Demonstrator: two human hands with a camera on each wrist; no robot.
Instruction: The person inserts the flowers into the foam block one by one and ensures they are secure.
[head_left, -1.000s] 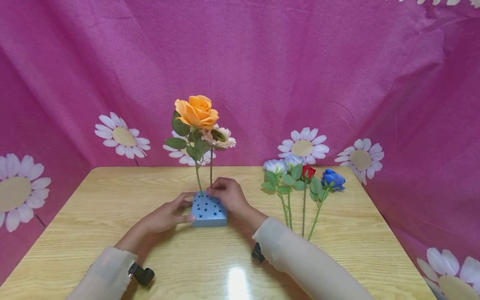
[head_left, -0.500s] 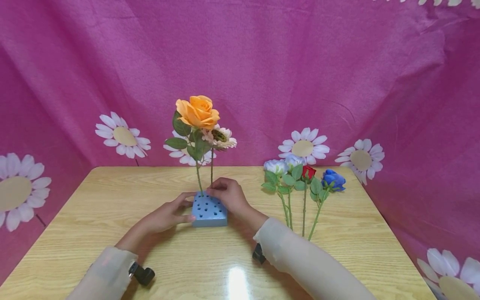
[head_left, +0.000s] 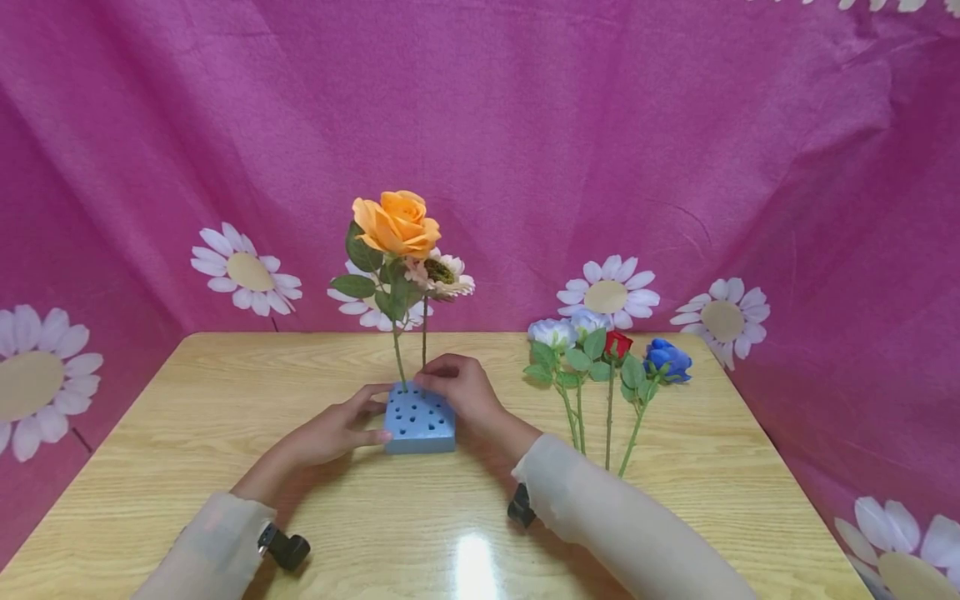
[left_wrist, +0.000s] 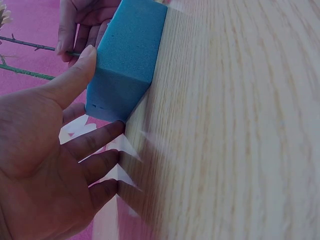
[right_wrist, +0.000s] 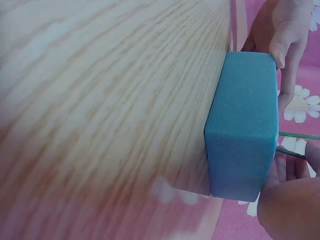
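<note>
In the head view a light blue foam block [head_left: 420,415] with several holes in its top sits on the table. My left hand [head_left: 330,433] steadies its left side, thumb on the upper edge and fingers against the side, the latter plain in the left wrist view. An orange rose [head_left: 397,225] stands in the block's back edge, its green stem slightly tilted. Behind it a pale pink daisy-like flower [head_left: 448,277] stands upright. My right hand [head_left: 465,392] pinches that flower's dark stem [left_wrist: 42,47] low down, just at the block's top. Its stem end is hidden.
To the right on the wooden table [head_left: 360,533] lie two pale lilac-white flowers [head_left: 552,333], a red rose [head_left: 617,343] and a blue rose [head_left: 667,360], stems toward me. A pink curtain [head_left: 495,167] with printed daisies surrounds the table's back and sides.
Almost nothing differs: both hands keep their places at the block, and the right forearm has shifted very slightly to the right.
</note>
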